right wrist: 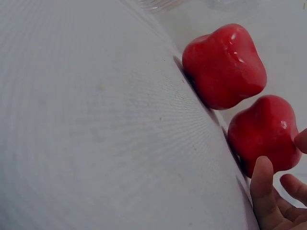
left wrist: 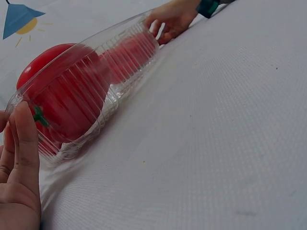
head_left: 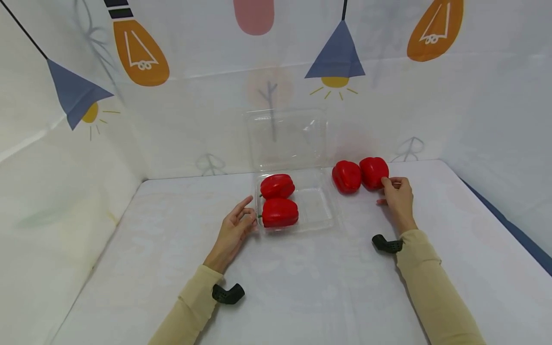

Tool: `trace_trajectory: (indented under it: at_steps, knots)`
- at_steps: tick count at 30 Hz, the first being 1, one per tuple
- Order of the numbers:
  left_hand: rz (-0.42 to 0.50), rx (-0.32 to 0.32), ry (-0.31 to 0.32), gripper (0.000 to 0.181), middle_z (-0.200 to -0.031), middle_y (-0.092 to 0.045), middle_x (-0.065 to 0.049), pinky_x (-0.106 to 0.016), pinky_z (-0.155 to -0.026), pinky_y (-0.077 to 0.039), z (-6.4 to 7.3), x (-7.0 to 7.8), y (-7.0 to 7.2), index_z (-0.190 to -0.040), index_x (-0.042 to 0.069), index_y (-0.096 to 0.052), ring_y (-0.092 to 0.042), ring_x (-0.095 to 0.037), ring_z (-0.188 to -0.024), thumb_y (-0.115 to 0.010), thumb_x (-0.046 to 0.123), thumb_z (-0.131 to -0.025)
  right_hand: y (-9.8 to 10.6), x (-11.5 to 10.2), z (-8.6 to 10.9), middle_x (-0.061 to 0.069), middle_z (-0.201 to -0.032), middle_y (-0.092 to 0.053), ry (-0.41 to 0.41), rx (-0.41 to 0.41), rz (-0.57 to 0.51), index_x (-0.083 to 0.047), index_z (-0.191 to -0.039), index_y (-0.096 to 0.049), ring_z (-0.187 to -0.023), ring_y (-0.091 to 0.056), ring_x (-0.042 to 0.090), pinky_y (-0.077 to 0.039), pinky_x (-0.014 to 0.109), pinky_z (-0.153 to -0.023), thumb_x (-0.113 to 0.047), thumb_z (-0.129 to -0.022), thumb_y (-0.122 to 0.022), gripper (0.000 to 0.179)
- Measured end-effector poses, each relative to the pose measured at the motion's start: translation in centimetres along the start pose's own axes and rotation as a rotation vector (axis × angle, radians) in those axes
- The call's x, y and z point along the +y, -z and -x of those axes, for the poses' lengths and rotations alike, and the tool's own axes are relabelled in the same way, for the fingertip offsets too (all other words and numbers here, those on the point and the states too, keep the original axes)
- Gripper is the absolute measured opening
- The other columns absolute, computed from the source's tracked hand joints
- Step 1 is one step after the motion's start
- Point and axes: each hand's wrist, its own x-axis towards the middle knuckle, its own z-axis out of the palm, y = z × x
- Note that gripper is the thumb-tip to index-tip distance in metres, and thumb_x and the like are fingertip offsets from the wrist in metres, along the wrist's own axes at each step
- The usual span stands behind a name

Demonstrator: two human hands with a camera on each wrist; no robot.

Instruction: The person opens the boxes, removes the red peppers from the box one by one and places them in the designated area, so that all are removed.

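A clear plastic clamshell container [head_left: 316,203] stands with its lid [head_left: 286,139] raised at the back. Two red bell peppers lie on their sides in its left half: a front one [head_left: 280,212] and one behind it [head_left: 277,186]. My left hand [head_left: 233,232] pinches the container's left rim, close to the green stem of the front pepper [left wrist: 62,91]. To the right of the container, two more bell peppers sit side by side on the table, a left one [head_left: 347,177] and a right one [head_left: 373,172]. My right hand [head_left: 398,201] is at the right pepper [right wrist: 266,134], fingers spread and fingertips touching its side.
The white-covered table [head_left: 310,287] backs onto a patterned cloth wall [head_left: 198,120], which the raised lid stands close to. More cloth hangs along the left and right sides. A dark wrist device [head_left: 228,293] sits by the left sleeve, another [head_left: 386,244] by the right.
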Motion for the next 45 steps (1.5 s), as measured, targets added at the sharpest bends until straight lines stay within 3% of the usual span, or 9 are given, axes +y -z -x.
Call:
trace_trajectory:
  at_steps: [7, 14, 19, 23, 28, 32, 36, 40, 45]
  knots:
    - [-0.003, 0.015, 0.01, 0.057, -0.095, -0.053, 0.004, -0.017, -0.069, -0.054, 0.1, -0.1, 0.2, -0.148, 0.009, -0.028, -0.055, -0.006, -0.078, -0.049, 0.0, -0.095, -0.2, -0.2, 0.1, -0.002, -0.094, -0.049, -0.048, -0.016, -0.045, -0.015, -0.118, -0.039, -0.053, -0.058, 0.002, -0.053, 0.02, -0.05, -0.046, -0.094, -0.047, 0.04]
    - [-0.007, 0.009, 0.017, 0.057, -0.098, -0.052, 0.002, -0.017, -0.069, -0.054, -0.1, -0.1, 0.2, -0.148, 0.01, -0.029, -0.056, -0.006, -0.078, -0.051, 0.002, -0.095, 0.2, -0.6, 0.2, -0.006, -0.09, -0.054, -0.101, 0.044, -0.265, -0.025, -0.104, -0.041, -0.055, -0.057, 0.005, -0.05, 0.02, -0.043, -0.036, -0.095, -0.05, 0.017]
    - [-0.003, 0.004, 0.015, 0.057, -0.098, -0.052, 0.002, -0.017, -0.069, -0.054, -0.2, 0.1, 0.0, -0.147, 0.011, -0.03, -0.055, -0.007, -0.078, -0.05, 0.001, -0.095, 0.5, -0.9, 0.4, -0.004, -0.091, -0.056, -0.089, 0.077, -0.374, -0.025, -0.103, -0.044, -0.056, -0.056, 0.008, -0.049, 0.019, -0.043, -0.031, -0.095, -0.051, 0.012]
    - [0.008, 0.011, 0.013, 0.056, -0.097, -0.052, 0.002, -0.017, -0.068, -0.054, -0.2, 0.2, -0.1, -0.146, 0.012, -0.032, -0.056, -0.006, -0.077, -0.05, 0.0, -0.095, 0.4, -1.4, 0.5, 0.001, -0.091, -0.056, 0.009, 0.121, -0.433, -0.022, -0.103, -0.047, -0.062, -0.054, 0.009, -0.049, 0.016, -0.044, -0.026, -0.095, -0.053, 0.011]
    - [0.015, 0.015, 0.015, 0.055, -0.096, -0.053, 0.003, -0.016, -0.068, -0.054, -0.1, 0.1, 0.0, -0.146, 0.012, -0.032, -0.056, -0.006, -0.077, -0.05, -0.001, -0.095, 0.1, -2.3, 0.7, -0.001, -0.089, -0.055, 0.174, 0.143, -0.417, -0.019, -0.101, -0.053, -0.078, -0.053, 0.013, -0.051, 0.014, -0.059, -0.023, -0.095, -0.055, 0.007]
    - [0.014, 0.013, 0.01, 0.056, -0.096, -0.052, 0.003, -0.016, -0.068, -0.054, 0.0, 0.0, 0.0, -0.146, 0.011, -0.031, -0.055, -0.006, -0.077, -0.05, -0.001, -0.095, -0.2, -3.3, 1.3, -0.004, -0.089, -0.056, 0.301, 0.127, -0.382, -0.016, -0.1, -0.057, -0.083, -0.053, 0.015, -0.049, 0.016, -0.069, -0.018, -0.094, -0.056, 0.006]
    - [0.016, 0.008, 0.007, 0.056, -0.095, -0.053, 0.003, -0.016, -0.068, -0.054, 0.0, 0.1, 0.0, -0.147, 0.009, -0.029, -0.055, -0.006, -0.077, -0.049, 0.0, -0.095, -0.5, -4.6, 2.5, -0.009, -0.094, -0.055, 0.395, 0.034, -0.273, -0.013, -0.105, -0.057, -0.087, -0.053, 0.009, -0.046, 0.015, -0.075, -0.018, -0.095, -0.055, 0.012]
    - [0.021, 0.006, 0.007, 0.057, -0.095, -0.053, 0.003, -0.016, -0.068, -0.054, 0.0, 0.1, 0.0, -0.148, 0.008, -0.027, -0.055, -0.006, -0.078, -0.049, 0.0, -0.096, -0.9, -6.2, 4.5, -0.011, -0.098, -0.055, 0.549, -0.097, -0.122, 0.002, -0.109, -0.055, -0.09, -0.053, 0.001, -0.044, 0.009, -0.078, -0.011, -0.094, -0.054, 0.02]
    - [0.024, 0.008, 0.014, 0.057, -0.095, -0.053, 0.003, -0.016, -0.068, -0.054, 0.0, 0.1, -0.1, -0.148, 0.008, -0.027, -0.055, -0.007, -0.078, -0.049, -0.001, -0.095, -1.6, -7.2, 6.0, 0.006, -0.101, -0.056, 0.684, -0.191, 0.012, 0.009, -0.106, -0.053, -0.087, -0.054, -0.003, -0.045, 0.007, -0.076, -0.004, -0.093, -0.053, 0.019]
